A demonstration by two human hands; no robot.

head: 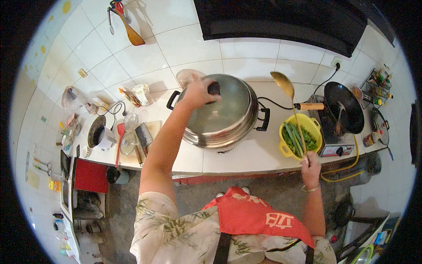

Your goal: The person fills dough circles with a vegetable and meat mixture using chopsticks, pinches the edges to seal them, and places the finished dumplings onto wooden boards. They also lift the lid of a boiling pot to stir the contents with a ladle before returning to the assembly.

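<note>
My left hand [201,92] is on the dark knob [213,87] of the glass lid [227,109], which covers a large stainless steel pot [214,141] with black side handles. My fingers are slightly blurred around the knob. In my right hand [311,170] is the long handle of a metal ladle [282,82], its bowl raised towards the wall. Part of the ladle's handle passes over a yellow plastic colander [283,149] holding leafy greens and green stalks [293,137].
Right of the colander, a black wok [351,112] rests on a gas stove [338,150]. Left of the pot lie a cleaver [143,134], a small glass lid [128,145] and a red spatula [120,132] by a cutting board [155,127]. A power cord runs behind the pot.
</note>
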